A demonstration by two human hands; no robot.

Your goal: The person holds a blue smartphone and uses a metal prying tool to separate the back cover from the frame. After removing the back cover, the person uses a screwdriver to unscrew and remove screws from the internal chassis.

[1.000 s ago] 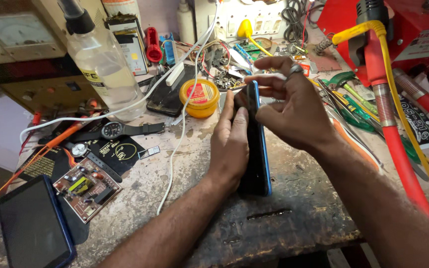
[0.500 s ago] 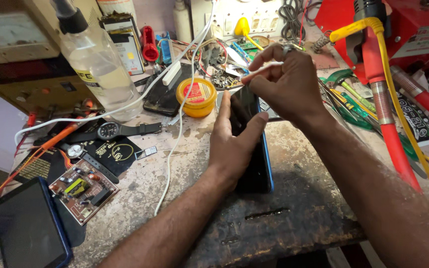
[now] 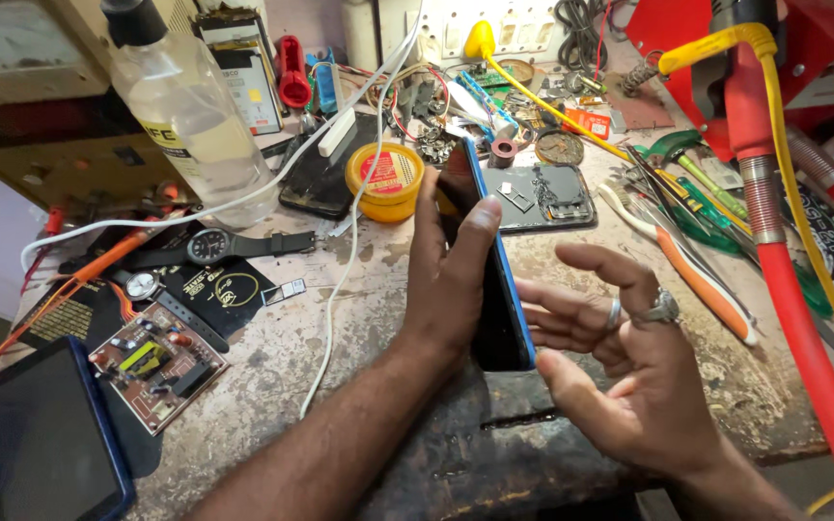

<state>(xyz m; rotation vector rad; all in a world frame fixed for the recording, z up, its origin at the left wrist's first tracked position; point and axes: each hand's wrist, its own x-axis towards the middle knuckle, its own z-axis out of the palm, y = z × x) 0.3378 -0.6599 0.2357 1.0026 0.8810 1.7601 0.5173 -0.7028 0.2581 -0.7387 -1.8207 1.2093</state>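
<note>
**Phone held on edge by the left hand, right hand open just beside it**

At the lower left of the frame a dark tablet (image 3: 45, 439) lies flat on the desk (image 3: 359, 318), with a small circuit board (image 3: 152, 367) just to its right and a wristwatch (image 3: 212, 247) above that. A clear plastic bottle (image 3: 185, 106) stands at the upper left, and a white cable (image 3: 354, 241) runs down from the top of the frame past a yellow tin (image 3: 385, 180).

In the middle of the frame the left hand (image 3: 446, 280) grips a blue-edged phone (image 3: 499, 280), fingers wrapped around its left side and the thumb pressed against the upper part. The phone stands on its long edge, its long axis running from the upper middle of the frame down toward the lower middle, so its thin blue side faces right. Its lower end sits near the desk; whether it touches the surface is hidden.

Just right of the phone the right hand (image 3: 620, 376) is open and holds nothing, palm turned toward the phone, fingers spread and curled, with rings on two of them. Its fingertips lie close against the phone's blue edge, near its lower half. The left hand is therefore the one on the phone; the right is beside it.

Farther right lie screwdrivers (image 3: 692, 275) and a thick red hose (image 3: 793, 318) with a yellow cable alongside.
</note>
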